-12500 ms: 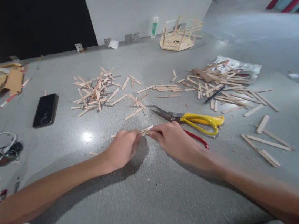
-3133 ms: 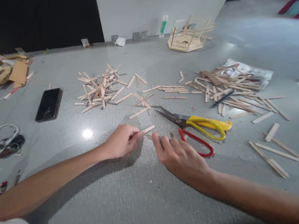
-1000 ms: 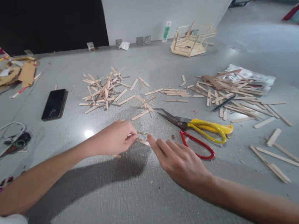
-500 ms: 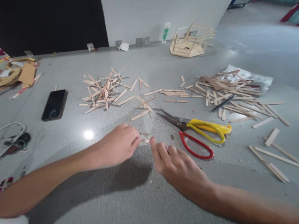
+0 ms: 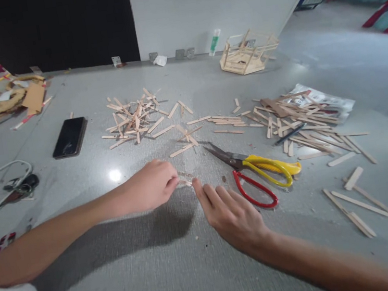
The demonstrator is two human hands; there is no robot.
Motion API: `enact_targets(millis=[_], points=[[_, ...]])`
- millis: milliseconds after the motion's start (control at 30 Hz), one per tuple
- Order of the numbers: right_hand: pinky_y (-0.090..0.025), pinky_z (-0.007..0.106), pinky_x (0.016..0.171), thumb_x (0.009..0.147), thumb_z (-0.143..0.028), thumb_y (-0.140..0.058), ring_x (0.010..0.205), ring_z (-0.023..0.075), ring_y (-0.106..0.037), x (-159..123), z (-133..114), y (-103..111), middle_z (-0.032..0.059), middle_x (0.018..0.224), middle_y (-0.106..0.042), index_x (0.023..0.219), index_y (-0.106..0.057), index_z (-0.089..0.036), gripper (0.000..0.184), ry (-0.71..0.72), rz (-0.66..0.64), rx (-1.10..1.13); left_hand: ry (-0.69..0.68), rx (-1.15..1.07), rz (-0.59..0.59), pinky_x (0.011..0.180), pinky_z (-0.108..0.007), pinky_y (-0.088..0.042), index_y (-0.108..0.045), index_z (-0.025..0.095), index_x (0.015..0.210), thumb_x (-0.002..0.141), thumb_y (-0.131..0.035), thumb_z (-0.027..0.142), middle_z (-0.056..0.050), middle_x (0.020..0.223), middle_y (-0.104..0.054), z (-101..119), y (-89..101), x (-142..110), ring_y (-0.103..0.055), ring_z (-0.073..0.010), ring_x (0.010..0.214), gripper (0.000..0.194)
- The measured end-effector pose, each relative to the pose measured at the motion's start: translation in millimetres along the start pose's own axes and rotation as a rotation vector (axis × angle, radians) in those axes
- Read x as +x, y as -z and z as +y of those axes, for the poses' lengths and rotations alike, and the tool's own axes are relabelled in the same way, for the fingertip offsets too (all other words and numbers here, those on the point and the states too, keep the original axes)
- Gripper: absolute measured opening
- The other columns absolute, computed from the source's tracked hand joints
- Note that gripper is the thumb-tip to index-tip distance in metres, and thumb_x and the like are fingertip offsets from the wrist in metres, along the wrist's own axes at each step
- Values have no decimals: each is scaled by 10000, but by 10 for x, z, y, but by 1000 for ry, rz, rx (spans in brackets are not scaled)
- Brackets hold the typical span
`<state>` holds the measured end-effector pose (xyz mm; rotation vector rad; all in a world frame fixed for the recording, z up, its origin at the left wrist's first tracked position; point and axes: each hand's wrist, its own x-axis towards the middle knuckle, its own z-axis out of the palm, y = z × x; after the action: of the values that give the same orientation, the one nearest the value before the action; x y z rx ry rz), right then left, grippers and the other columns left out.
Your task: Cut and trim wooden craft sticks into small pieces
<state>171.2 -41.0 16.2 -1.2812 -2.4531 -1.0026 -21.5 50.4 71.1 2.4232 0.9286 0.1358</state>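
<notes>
My left hand (image 5: 156,183) is closed, its thumb and fingers pinching a small piece of wooden craft stick (image 5: 185,183) that juts out to the right. At that piece's other end is my right hand (image 5: 230,208), fingers curled and fingertips closed on it. Partly hidden by the fingers, the piece is too small to show its full shape. Just right of my right hand lie scissors (image 5: 236,158) with one red and one yellow handle, blades pointing up-left. Cut craft sticks (image 5: 183,149) lie on the table beyond my hands.
One stick pile (image 5: 135,118) lies ahead, a larger pile (image 5: 296,120) by a plastic bag (image 5: 337,102) to the right. A stick frame (image 5: 250,57) and glue tube (image 5: 214,42) stand near the back panel. Phone (image 5: 70,138) and cables (image 5: 21,183) lie left.
My left hand has shifted slightly left, and a little more of the stick piece shows between my hands. My right hand stays almost in place. The scissors and piles have not moved.
</notes>
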Motion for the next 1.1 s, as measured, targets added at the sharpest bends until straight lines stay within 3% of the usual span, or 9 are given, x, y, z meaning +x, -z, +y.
enact_targets(millis=[267, 467, 800, 933, 1100], points=[[-381, 304, 484, 935, -53, -521, 525, 125, -492, -20, -26, 21, 8, 650, -590, 1155, -703, -40, 286, -8, -4, 17, -21, 84, 19, 544, -296, -195, -251, 182, 564, 914, -438, 145, 59, 494, -260, 5, -59, -37, -207, -100, 478, 398], [-379, 302, 478, 938, -41, -496, 522, 125, -492, -9, -22, 14, 22, 684, -630, 1155, -702, -37, 300, -18, 11, 23, 9, 161, 50, 527, -291, -217, -373, 190, 575, 941, -423, 159, 41, 514, -338, 31, -132, -59, -292, -115, 475, 371], [-391, 292, 503, 950, -34, -490, 537, 131, -489, 24, 27, 65, 24, 701, -674, 1121, -727, -85, 297, -28, 25, 22, 72, 91, 54, 525, -290, -206, -392, 181, 601, 967, -421, 188, 26, 530, -411, 5, -191, -44, -318, -107, 476, 367], [-398, 293, 505, 948, -19, -488, 531, 131, -491, 32, 12, 135, 25, 697, -681, 1134, -718, -72, 301, -37, 22, 17, 69, 65, 58, 526, -290, -196, -370, 185, 596, 974, -405, 199, 29, 523, -399, -26, -211, -31, -291, -107, 480, 380], [-440, 307, 543, 921, -22, -549, 568, 140, -560, -64, 79, 221, 54, 811, -734, 1188, -661, -17, 290, -50, 77, 99, 88, -5, 59, 529, -285, -169, -343, 181, 549, 916, -438, 129, 57, 487, -295, -34, -89, -10, -230, -93, 479, 383]])
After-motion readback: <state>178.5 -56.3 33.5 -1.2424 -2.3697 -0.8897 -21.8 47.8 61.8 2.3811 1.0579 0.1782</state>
